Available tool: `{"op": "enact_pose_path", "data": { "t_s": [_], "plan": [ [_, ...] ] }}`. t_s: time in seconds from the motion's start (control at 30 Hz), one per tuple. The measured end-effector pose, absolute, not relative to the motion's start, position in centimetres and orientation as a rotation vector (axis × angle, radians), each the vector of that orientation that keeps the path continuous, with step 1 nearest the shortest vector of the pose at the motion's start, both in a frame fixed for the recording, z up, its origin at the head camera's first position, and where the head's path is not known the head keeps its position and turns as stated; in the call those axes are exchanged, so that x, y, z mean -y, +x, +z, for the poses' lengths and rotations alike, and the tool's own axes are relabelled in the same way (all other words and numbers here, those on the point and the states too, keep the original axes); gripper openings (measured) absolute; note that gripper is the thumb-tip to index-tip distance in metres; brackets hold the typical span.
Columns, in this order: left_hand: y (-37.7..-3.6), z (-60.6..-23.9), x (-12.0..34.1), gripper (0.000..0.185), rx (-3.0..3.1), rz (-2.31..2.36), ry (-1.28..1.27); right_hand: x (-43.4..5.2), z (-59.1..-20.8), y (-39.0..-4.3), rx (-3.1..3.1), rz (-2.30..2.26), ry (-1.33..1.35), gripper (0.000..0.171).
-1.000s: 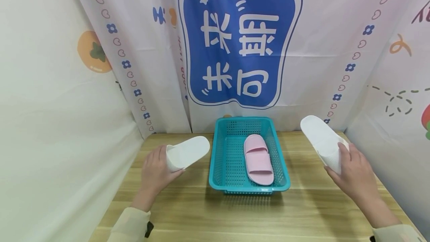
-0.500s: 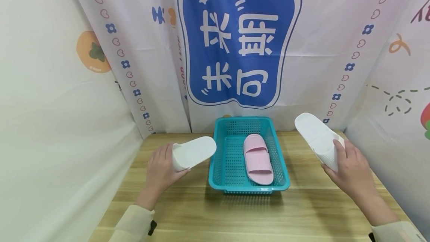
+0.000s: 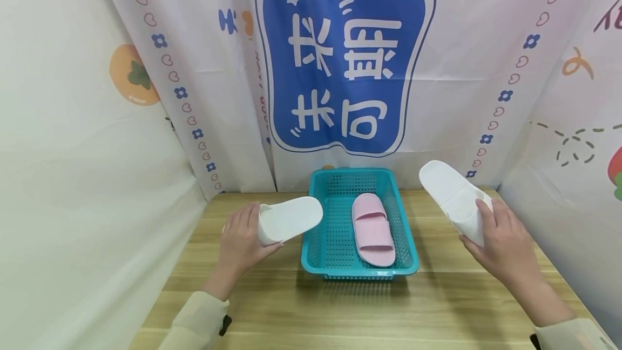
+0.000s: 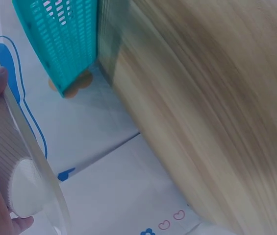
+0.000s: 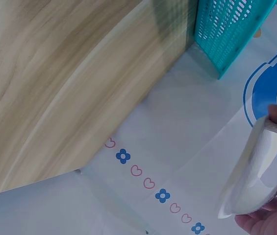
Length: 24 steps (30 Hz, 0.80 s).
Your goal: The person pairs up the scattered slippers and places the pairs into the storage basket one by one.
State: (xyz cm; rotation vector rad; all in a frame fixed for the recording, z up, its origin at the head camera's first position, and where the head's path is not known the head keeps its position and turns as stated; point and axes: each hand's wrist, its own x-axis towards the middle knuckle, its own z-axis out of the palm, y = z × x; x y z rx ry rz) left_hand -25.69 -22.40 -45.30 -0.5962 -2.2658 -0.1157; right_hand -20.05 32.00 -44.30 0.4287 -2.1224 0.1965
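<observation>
In the head view my left hand (image 3: 241, 242) grips a white slipper (image 3: 293, 219) by its strap end, and the toe reaches over the left rim of the teal basket (image 3: 311, 255). My right hand (image 3: 506, 242) holds another white slipper (image 3: 444, 185) by its strap, raised to the right of the basket and angled up toward the back left. Two pink slippers (image 3: 374, 231), one overlapping the other, lie along the basket's right side. The left wrist view has the held slipper (image 4: 15, 132) edge-on, with thumb and fingers around it. Fingers also wrap the slipper (image 5: 251, 171) in the right wrist view.
The basket stands toward the back of a wood-grain table (image 3: 359, 317). Behind it hangs a white cloth (image 3: 452, 112) with a large blue printed panel. White cloth walls (image 3: 87, 193) enclose the left and right sides.
Over the last second my left hand has carried its white slipper rightward, bringing it over the basket's left rim. My right hand has shifted slightly left with its slipper. The pink slippers stay in place.
</observation>
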Motion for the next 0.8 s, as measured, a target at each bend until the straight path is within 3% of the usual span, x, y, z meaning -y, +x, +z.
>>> {"op": "enact_pose_path", "data": {
  "t_s": [0.8],
  "plan": [
    [-26.0, -44.1, 20.8, 0.112, 2.235, -0.065, -0.702, -30.7, -42.9, -20.1, 2.128, 0.218, 0.554, 0.083]
  ]
}}
